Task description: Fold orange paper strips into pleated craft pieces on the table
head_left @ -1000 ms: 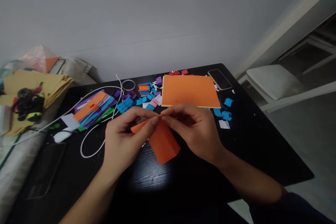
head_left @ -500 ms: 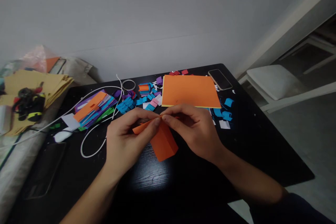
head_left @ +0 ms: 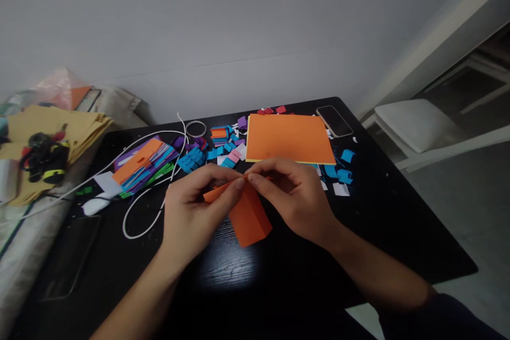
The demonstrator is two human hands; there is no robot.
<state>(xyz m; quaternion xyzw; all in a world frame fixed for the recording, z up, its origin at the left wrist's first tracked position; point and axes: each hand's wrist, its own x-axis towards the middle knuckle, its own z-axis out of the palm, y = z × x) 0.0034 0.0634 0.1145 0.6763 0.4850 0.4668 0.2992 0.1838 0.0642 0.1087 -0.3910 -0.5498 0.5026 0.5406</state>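
Observation:
Both hands pinch a folded piece of orange paper (head_left: pixel 249 220) above the black table (head_left: pixel 398 234). My left hand (head_left: pixel 195 212) grips its left part between thumb and fingers. My right hand (head_left: pixel 292 196) pinches the top fold, fingertips meeting the left hand's at the middle. The paper's lower flap hangs down between the two hands. Just behind the hands lies a stack of orange sheets (head_left: pixel 289 138).
Small blue, purple, pink and white paper bits (head_left: pixel 223 151) litter the table behind the hands. A pile of coloured strips (head_left: pixel 141 167), a white cable (head_left: pixel 137 218), a tape ring (head_left: pixel 195 128) and a phone (head_left: pixel 333 120) lie around. Yellow envelopes (head_left: pixel 51 133) sit at the left, a white chair (head_left: pixel 414 122) at the right.
The hands and the orange paper have shifted very slightly; the pinch on the fold stays the same.

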